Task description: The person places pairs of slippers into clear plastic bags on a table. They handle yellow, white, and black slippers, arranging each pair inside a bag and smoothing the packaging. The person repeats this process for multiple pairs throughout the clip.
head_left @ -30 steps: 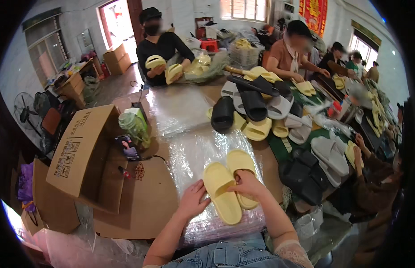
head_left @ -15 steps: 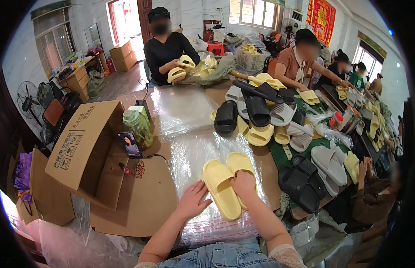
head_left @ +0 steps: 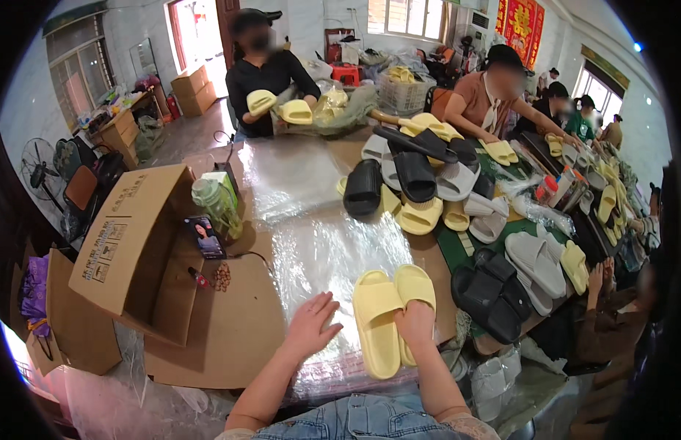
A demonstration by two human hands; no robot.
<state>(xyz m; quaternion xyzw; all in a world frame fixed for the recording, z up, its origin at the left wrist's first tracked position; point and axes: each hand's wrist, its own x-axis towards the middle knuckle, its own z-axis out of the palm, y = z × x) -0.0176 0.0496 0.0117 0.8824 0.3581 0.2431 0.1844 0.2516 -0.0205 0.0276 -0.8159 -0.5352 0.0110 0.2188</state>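
A pair of pale yellow slide slippers (head_left: 378, 334) is side by side in front of me, toes away from me, over a stack of clear plastic bags (head_left: 311, 253). My right hand (head_left: 416, 323) grips the pair from the near side, its fingers tucked into the right slipper under the strap and hidden there. Just left of the slippers, my left hand (head_left: 312, 324) is open over the bags, fingers stretched out and apart from the pair. Nothing is in it.
An open cardboard box (head_left: 135, 253) lies at left, beside a phone (head_left: 205, 236) and a green bottle (head_left: 217, 205). Black, grey and yellow slippers pile up at right, including a black slipper (head_left: 362, 187). Across the table a person in black (head_left: 271, 81) holds yellow slippers; others work at right.
My right hand has shifted the yellow pair rightward and slightly nearer to me, turning it more upright in view. My left hand stays almost in place. The person across has moved their slippers apart.
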